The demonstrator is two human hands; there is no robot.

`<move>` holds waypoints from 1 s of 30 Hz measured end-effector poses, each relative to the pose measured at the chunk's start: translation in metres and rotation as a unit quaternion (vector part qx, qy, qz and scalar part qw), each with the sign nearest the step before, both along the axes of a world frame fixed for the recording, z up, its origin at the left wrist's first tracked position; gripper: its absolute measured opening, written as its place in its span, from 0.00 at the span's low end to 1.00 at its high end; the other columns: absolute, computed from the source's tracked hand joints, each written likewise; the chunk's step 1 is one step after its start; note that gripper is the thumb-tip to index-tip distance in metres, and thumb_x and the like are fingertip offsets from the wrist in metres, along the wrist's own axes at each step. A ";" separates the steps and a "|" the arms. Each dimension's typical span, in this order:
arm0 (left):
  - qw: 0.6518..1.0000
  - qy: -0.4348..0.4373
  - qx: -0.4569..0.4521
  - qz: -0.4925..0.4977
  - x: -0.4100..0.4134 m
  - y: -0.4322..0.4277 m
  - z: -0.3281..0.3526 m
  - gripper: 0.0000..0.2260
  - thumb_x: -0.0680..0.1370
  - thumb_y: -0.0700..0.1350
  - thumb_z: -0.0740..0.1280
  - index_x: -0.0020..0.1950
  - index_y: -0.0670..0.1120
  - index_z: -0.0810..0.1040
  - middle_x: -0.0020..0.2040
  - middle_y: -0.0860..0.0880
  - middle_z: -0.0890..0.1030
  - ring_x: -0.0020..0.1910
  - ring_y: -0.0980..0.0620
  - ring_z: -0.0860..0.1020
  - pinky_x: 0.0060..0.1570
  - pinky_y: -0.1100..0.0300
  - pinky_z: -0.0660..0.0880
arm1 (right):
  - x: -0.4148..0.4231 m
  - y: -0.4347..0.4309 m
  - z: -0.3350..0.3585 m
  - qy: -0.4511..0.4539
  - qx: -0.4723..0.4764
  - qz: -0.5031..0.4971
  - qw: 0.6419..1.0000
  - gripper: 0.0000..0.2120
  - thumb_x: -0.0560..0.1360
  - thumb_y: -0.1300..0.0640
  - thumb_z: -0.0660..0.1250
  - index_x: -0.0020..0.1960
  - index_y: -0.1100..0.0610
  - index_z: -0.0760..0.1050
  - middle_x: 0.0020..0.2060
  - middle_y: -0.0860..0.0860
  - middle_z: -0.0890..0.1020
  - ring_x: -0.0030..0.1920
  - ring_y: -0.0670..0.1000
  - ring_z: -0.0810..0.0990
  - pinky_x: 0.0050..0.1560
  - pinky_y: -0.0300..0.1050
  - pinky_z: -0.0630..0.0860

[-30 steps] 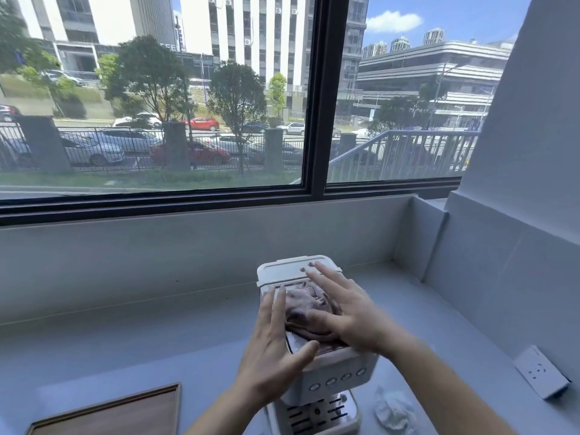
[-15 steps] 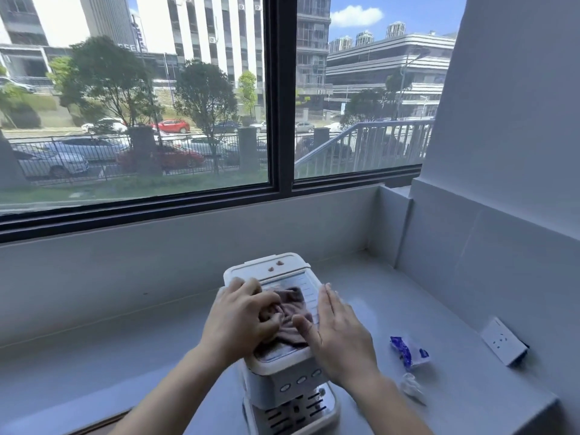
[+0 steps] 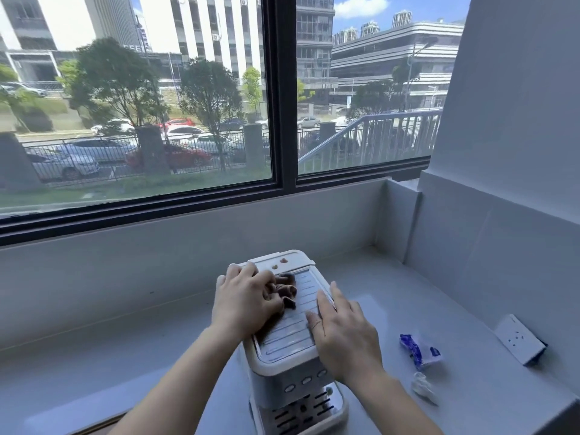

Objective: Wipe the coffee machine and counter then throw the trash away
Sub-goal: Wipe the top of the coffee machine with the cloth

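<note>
Grey surface [image 3: 361,290] under a big window [image 3: 201,98] had the coffee machine [image 3: 292,346] sitting on it. Left hand [image 3: 248,299] was bunched around a brown cloth [image 3: 286,291] on the machine's top, right hand [image 3: 342,334] lay flat and spread beside it. Wrapper [image 3: 419,350] and crumpled tissue [image 3: 423,387] sat off to the right.

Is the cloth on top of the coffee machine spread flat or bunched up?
Bunched up. The cloth shows crumpled folds under the left hand on the coffee machine.
</note>
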State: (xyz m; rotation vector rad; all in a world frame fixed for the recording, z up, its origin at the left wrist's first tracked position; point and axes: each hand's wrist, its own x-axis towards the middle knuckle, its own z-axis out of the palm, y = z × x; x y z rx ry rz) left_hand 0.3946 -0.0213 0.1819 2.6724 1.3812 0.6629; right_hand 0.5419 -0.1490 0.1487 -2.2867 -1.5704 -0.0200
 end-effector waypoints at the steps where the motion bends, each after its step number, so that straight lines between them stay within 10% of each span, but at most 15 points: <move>1: 1.000 0.010 0.005 0.003 0.005 0.001 0.002 0.13 0.71 0.57 0.62 0.53 0.56 0.76 0.50 0.54 0.75 0.57 0.47 0.67 0.57 0.52 0.64 | 0.000 0.000 -0.001 0.002 -0.007 0.000 1.000 0.29 0.80 0.36 0.42 0.76 0.46 0.57 0.79 0.49 0.55 0.71 0.53 0.63 0.61 0.50 0.72; 30: 0.997 0.022 0.066 -0.040 0.035 0.029 -0.002 0.11 0.73 0.57 0.62 0.51 0.55 0.77 0.46 0.53 0.75 0.53 0.47 0.69 0.52 0.51 0.68 | -0.003 0.019 0.012 0.030 -0.014 -0.037 0.999 0.21 0.75 0.46 0.50 0.66 0.48 0.65 0.77 0.52 0.62 0.66 0.56 0.69 0.53 0.52 0.72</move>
